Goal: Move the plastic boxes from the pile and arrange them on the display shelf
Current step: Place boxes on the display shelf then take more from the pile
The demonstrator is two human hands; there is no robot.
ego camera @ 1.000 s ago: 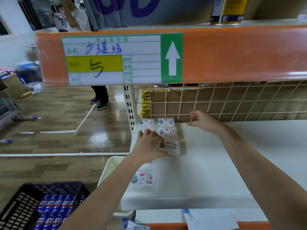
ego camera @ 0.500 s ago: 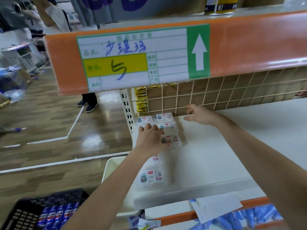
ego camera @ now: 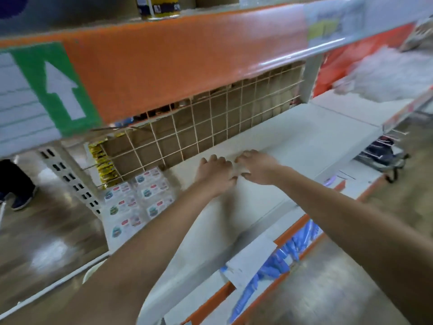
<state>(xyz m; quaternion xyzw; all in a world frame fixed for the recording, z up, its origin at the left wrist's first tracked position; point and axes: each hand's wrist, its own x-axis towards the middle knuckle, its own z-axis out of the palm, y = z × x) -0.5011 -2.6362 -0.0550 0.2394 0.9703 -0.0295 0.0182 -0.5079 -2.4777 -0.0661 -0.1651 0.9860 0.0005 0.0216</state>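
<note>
Several clear plastic boxes [ego camera: 138, 200] with printed labels lie flat in two columns at the left end of the white display shelf [ego camera: 293, 146]. My left hand [ego camera: 214, 171] and my right hand [ego camera: 256, 167] are side by side over the bare middle of the shelf, almost touching, to the right of the boxes. Their fingers are loosely bent and I see nothing in either hand. A blurred heap of clear plastic boxes [ego camera: 386, 73] lies on the shelf far to the right.
An orange shelf edge [ego camera: 187, 62] with a green arrow label overhangs close above. A wire grid [ego camera: 210, 127] backs the shelf. Blue packets [ego camera: 288, 252] fill the shelf below. A person's shoe [ego camera: 21, 200] is on the wooden floor at left.
My left hand has left the boxes and moved right, next to my right hand. The view has swung to the right, bringing the heap of boxes into sight.
</note>
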